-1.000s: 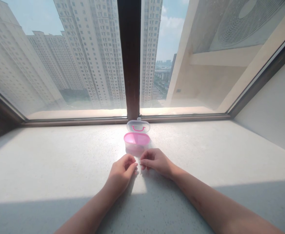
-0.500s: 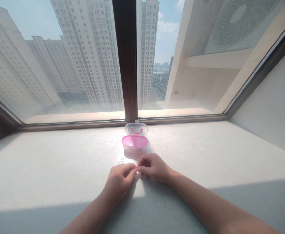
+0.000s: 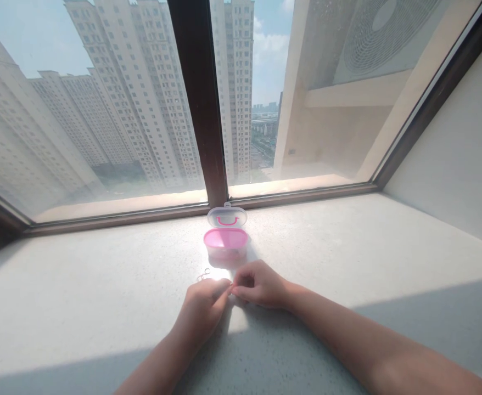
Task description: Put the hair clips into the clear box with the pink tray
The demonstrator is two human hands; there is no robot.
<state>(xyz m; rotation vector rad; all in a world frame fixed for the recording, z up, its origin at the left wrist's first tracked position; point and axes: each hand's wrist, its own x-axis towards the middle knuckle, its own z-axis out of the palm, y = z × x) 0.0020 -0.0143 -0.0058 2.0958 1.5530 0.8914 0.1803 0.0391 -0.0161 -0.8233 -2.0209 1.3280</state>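
My left hand [image 3: 208, 300] and my right hand [image 3: 259, 284] meet low over the sill, fingertips pinched together. Whatever small thing sits between the fingertips is too small and too covered to make out. Just beyond my left hand lie a few small thin rings [image 3: 206, 271], partly hidden by its fingers. Behind both hands stands an oval box [image 3: 227, 253], pink inside with clear walls. Its clear lid [image 3: 227, 215], with a pink handle, is tipped up at the back.
The hands work on a pale speckled windowsill [image 3: 101, 291], sunlit with shadow along its front. A dark window frame [image 3: 216, 186] rises behind the box. A white wall [image 3: 450, 159] bounds the right side.
The view has tilted and shifted slightly. Both hands stay pinched together at nearly the same place, with small finger movements. The box and rings have not moved on the sill.
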